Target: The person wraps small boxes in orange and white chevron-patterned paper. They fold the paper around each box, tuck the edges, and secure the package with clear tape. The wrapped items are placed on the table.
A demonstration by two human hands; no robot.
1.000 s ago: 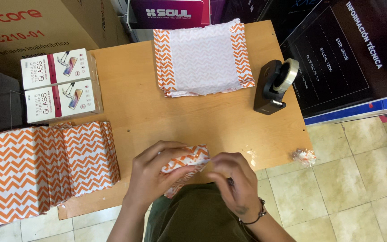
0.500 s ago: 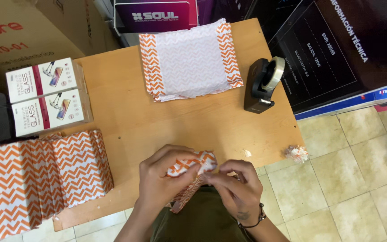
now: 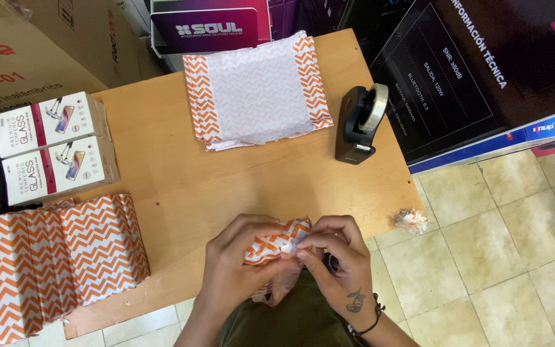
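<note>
Both hands hold a small package wrapped in orange-and-white zigzag paper (image 3: 276,243) at the near edge of the wooden table (image 3: 181,180). My left hand (image 3: 232,270) grips it from the left and underneath. My right hand (image 3: 335,257) pinches the paper at its top right, where a white flap shows. Most of the package is hidden by my fingers.
A stack of zigzag paper sheets (image 3: 258,90) lies at the table's far side, with a black tape dispenser (image 3: 361,122) to its right. Two white boxes (image 3: 52,151) stand at the left, above a row of wrapped packages (image 3: 52,257). A crumpled scrap (image 3: 411,220) lies on the tiled floor.
My hands and the package have stayed at the table's near edge. My right fingers have shifted along the paper's top edge. The camera view drifted slightly.
</note>
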